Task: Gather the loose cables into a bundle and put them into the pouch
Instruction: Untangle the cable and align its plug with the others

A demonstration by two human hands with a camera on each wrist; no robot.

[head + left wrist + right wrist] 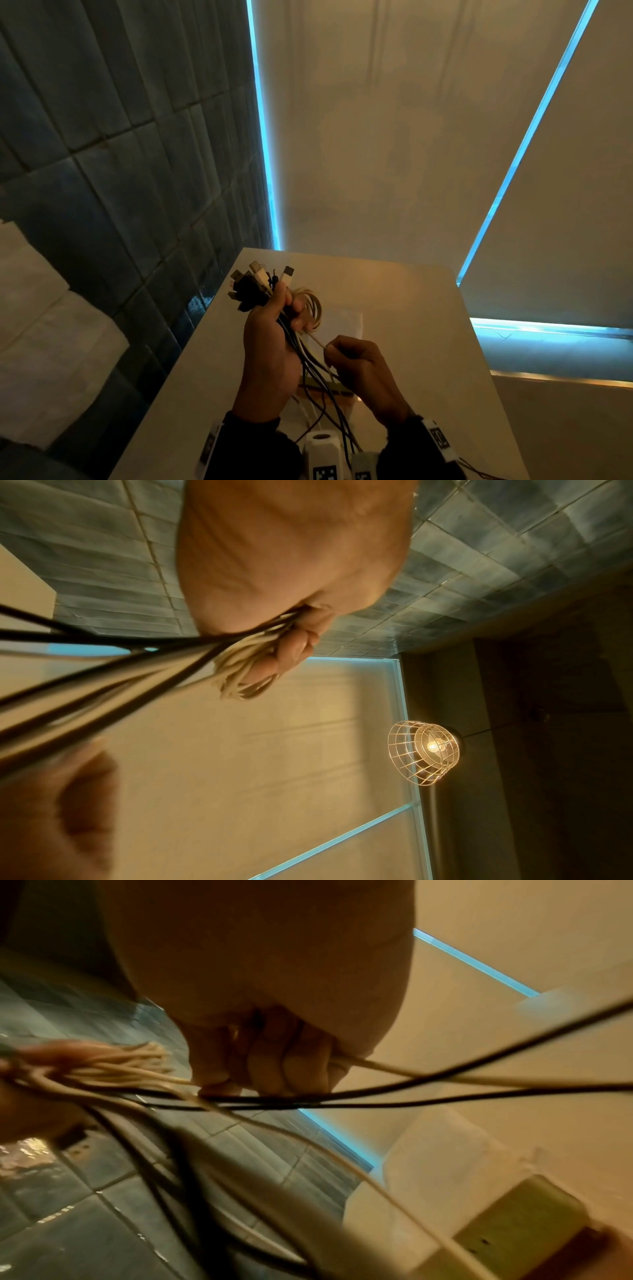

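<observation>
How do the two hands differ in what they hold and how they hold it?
The left hand grips a whole bundle of cables, plugs fanned above it; the right hand pinches only one pale cable. The left hand is raised higher, the right hand lower. Both are over the table.

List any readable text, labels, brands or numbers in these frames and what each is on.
No readable words, brands or numbers in any view.
Black-and-white square marker patterns, not text, on the left wristband, the right wristband and the wrist camera housings.
Cable connectors above the left hand: no print visible, too small to tell.
Pale green pouch on the table: blurred, no print made out.
</observation>
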